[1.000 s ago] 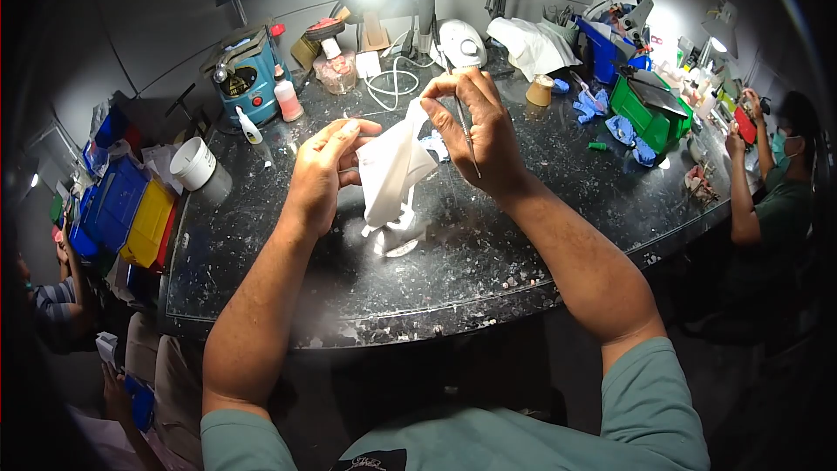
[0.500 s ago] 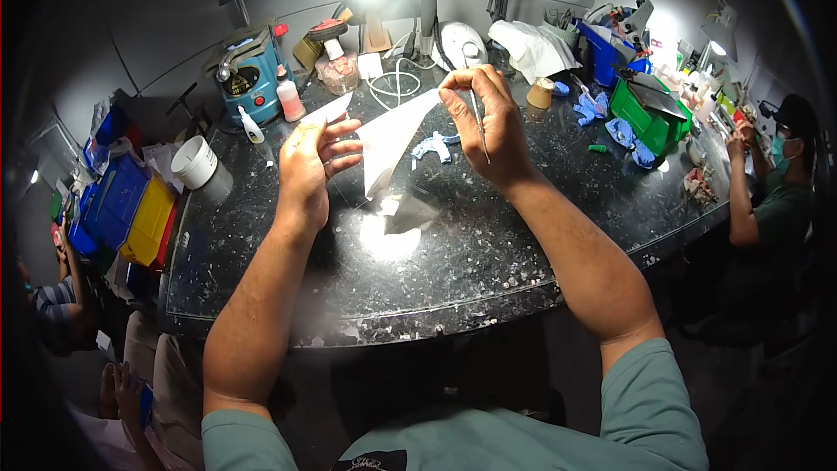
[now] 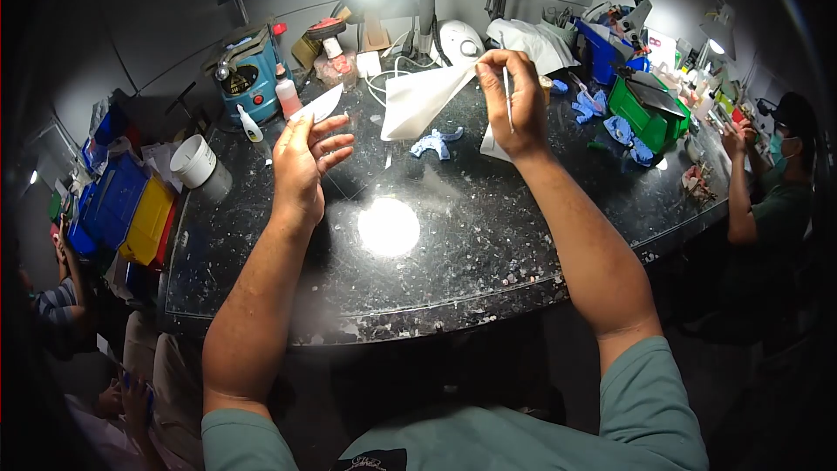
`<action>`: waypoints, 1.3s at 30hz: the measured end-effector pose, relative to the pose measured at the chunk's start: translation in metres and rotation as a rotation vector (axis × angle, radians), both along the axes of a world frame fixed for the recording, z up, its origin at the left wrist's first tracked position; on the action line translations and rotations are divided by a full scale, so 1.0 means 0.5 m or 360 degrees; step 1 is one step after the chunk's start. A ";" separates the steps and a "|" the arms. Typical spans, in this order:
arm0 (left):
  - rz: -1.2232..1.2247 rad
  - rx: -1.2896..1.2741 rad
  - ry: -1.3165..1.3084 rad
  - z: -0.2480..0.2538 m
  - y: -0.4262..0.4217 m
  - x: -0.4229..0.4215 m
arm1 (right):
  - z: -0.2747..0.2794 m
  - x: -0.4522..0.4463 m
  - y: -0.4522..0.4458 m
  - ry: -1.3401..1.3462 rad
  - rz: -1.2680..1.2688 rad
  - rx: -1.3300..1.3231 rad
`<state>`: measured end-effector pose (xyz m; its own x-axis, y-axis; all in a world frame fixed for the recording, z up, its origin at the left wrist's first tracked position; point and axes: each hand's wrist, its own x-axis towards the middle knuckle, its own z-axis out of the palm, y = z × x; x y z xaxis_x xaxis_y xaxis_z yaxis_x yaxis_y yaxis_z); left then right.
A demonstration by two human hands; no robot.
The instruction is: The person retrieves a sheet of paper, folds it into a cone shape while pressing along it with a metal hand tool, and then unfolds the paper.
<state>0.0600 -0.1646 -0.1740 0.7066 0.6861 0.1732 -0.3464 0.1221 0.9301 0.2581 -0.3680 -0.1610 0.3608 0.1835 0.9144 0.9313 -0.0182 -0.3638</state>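
My left hand pinches a small white paper-like piece with a curved edge between thumb and forefinger; the other fingers are spread. From the fingertips of my right hand a thin white sheet trails to the left, apart from my left hand. That same right hand also holds a slim metal tool, pointing up and down across the fingers. On the bench under the sheet lies a pale blue curved, lumpy piece. A white corner shows beside my right wrist, partly hidden.
Along the back of the dark speckled bench stand a blue machine, a pink bottle and a white rounded device. A white tub is at left, a green bin at right. Other people sit at both sides.
My right hand has moved right and slightly up, drawing the white sheet away from my left hand. My left hand has shifted a little left, keeping its small white piece.
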 end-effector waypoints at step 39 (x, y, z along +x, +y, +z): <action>0.0795 0.0533 -0.0413 0.062 0.076 -0.018 | 0.006 -0.123 -0.005 0.0370 0.0557 -0.0333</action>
<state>0.0509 -0.1267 -0.1430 0.2231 0.8003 0.5565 -0.5045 -0.3937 0.7684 0.1963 -0.3705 -0.1581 0.4353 0.5026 0.7469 0.7887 0.1872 -0.5856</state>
